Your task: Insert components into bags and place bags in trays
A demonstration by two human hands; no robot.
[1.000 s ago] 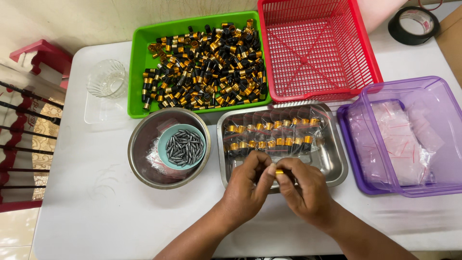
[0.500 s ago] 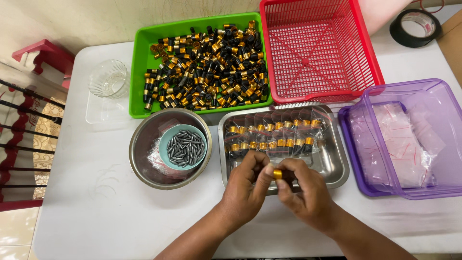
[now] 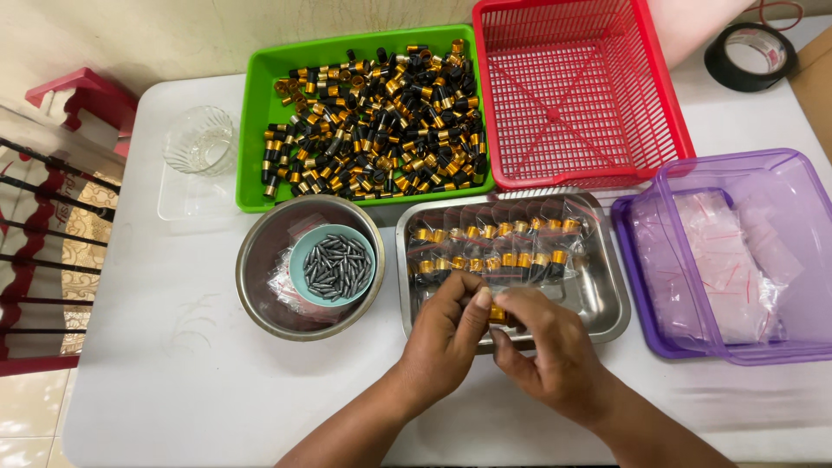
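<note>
My left hand [image 3: 444,336] and my right hand [image 3: 548,349] meet over the near edge of a steel tray [image 3: 601,295]. Together they pinch a small black-and-gold cylinder [image 3: 497,313] that seems to sit in a little clear bag. The tray holds two rows of the same cylinders packed in small clear bags [image 3: 494,245]. Left of my hands stands a steel bowl [image 3: 263,260] with a teal cup [image 3: 299,254] of grey metal pins [image 3: 337,266].
A green tray [image 3: 255,130] full of loose black-and-gold cylinders sits at the back. Beside it is a red plastic basket [image 3: 579,91]. A purple clear box [image 3: 728,251] of small bags stands right. A glass [image 3: 199,139] and a tape roll [image 3: 749,54] lie at the far corners.
Both hands have stayed at the tray's near edge and shifted their fingers slightly around the small cylinder. Nothing else on the table has moved.
</note>
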